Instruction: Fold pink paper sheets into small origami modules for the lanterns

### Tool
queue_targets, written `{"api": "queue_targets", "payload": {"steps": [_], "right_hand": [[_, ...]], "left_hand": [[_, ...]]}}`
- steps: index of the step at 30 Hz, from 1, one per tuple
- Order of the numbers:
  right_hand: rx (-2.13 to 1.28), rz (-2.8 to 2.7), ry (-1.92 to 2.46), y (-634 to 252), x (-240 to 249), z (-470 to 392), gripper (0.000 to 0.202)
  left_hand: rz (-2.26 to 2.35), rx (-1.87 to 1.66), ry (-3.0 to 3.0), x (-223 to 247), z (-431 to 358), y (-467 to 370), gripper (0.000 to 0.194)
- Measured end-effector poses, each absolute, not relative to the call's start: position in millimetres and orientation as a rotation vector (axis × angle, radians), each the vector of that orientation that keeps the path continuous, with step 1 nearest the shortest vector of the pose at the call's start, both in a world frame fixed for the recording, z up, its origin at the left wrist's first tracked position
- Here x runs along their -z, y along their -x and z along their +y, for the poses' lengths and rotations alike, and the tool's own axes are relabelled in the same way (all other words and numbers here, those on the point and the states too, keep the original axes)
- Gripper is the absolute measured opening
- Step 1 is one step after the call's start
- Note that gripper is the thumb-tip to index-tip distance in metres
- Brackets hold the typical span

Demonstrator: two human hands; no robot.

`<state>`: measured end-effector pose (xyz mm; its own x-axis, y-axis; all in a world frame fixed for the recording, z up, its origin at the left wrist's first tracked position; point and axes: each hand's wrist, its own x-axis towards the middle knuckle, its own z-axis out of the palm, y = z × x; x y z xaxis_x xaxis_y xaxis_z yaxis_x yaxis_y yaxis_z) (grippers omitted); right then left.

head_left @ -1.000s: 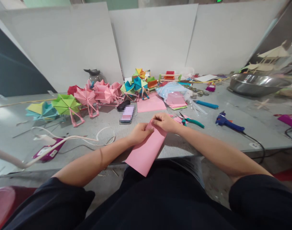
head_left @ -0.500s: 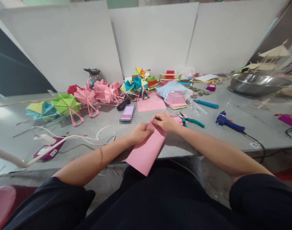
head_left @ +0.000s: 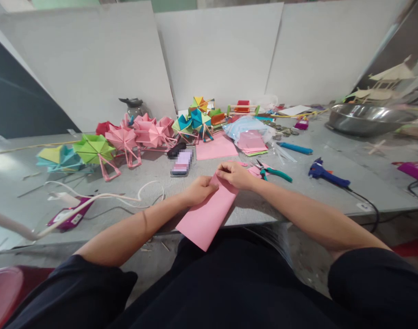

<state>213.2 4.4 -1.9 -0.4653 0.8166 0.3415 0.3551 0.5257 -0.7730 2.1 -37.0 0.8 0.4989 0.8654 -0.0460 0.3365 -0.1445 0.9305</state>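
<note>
A folded sheet of pink paper (head_left: 209,217) slants over the table's front edge, its lower end hanging above my lap. My left hand (head_left: 201,189) grips its left side near the top, thumb lying on the paper. At the top corner, my right hand (head_left: 234,175) pinches the paper between thumb and fingers. Just beyond my right hand lie teal-handled pliers (head_left: 275,172) on some pink scraps. Behind both hands a flat pink sheet (head_left: 215,148) rests on the table, beside a phone (head_left: 182,162).
Folded paper wheels (head_left: 121,137) in several colours stand at the left and back. To the right are a blue glue gun (head_left: 327,174) with its cord, a blue cutter (head_left: 295,148) and a steel bowl (head_left: 369,121). A purple power strip (head_left: 70,214) and white cable lie at left.
The lower end of the pink paper has swung slightly to the left. Both hands keep their hold in nearly the same place.
</note>
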Motion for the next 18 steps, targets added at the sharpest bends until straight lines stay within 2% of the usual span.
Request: {"api": "queue_targets", "payload": {"steps": [18], "right_hand": [[-0.903,-1.997,0.894,-214.7,-1.9,3.6,0.022]], "left_hand": [[0.985,-0.662,-1.754,4.5,-31.6,1.6,0.025]]}}
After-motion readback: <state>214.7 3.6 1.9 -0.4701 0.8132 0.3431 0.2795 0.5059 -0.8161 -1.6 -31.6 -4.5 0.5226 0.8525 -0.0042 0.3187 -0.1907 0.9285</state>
